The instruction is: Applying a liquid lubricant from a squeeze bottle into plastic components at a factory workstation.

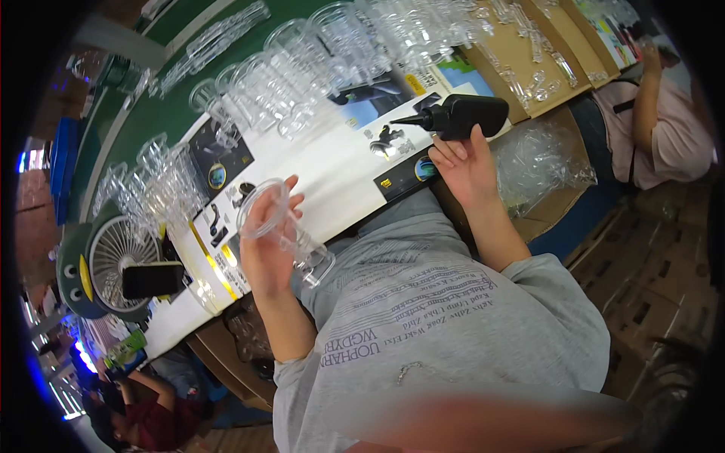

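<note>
Since both hands are loaded, status by side. Left hand (269,264): grip is closed loosely around a clear plastic part (316,264), round rim up against the palm and fingers, narrow stem end sticking out toward the person's lap. Part is off the bench (325,185), held above its near edge. Exact finger contacts are hard to read through the clear wall.

Right hand (470,177): grip is narrow, fingertips on the near side of a black bottle (483,115) by its neck; far side hidden. Bottle lies close to level, thin nozzle (408,121) pointing left, well apart from the clear part.

Handling, my read: clear part is light, stiff, smooth, so likely slippery; thin sections look crack-prone. Best hold is around the body where rim meets stem, light pressure, no bending of the slim end. Bottle probably has some squeeze to it; can't tell how full. Hold it mid-body, keep clear of the nozzle.

Around: similar clear pieces (279,83) crowd the far side of the bench, small clear fittings (540,87) sit in a cardboard tray (578,38), fan (121,253) at left.
</note>
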A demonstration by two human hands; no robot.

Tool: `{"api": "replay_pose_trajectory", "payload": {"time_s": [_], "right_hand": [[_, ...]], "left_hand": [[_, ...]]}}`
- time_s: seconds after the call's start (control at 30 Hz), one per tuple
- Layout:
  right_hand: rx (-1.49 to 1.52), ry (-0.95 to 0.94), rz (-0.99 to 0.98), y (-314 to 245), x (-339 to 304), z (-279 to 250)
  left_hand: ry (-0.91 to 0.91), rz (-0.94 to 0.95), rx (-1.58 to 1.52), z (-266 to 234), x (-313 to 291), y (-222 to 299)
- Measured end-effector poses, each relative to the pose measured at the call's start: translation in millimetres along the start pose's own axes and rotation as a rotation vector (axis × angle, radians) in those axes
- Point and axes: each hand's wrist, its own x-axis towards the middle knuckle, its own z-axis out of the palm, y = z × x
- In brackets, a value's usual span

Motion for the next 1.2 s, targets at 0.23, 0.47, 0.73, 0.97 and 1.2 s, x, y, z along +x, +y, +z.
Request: {"api": "replay_pose_trajectory", "payload": {"time_s": [0.23, 0.47, 0.73, 0.97, 1.2], "right_hand": [[-0.510, 0.081, -0.233, 23, -25, 42], [-1.004, -0.240, -0.480, 24, -39, 70], [-1.015, -0.169, -0.487, 44, -53, 132], [-0.899, -0.440, -0.655, 44, -51, 112], [-0.864, -0.479, -0.535, 43, -51, 115]], "left_hand": [[-0.137, 0.113, 0.173, -6, -13, -5], [-0.143, 0.173, 0.157, -2, -32, 4], [-0.148, 0.265, 0.345, -11, -46, -3], [-0.106, 0.279, 0.300, -9, -54, -1], [-0.175, 0.379, 0.490, -14, -42, 1]]}}
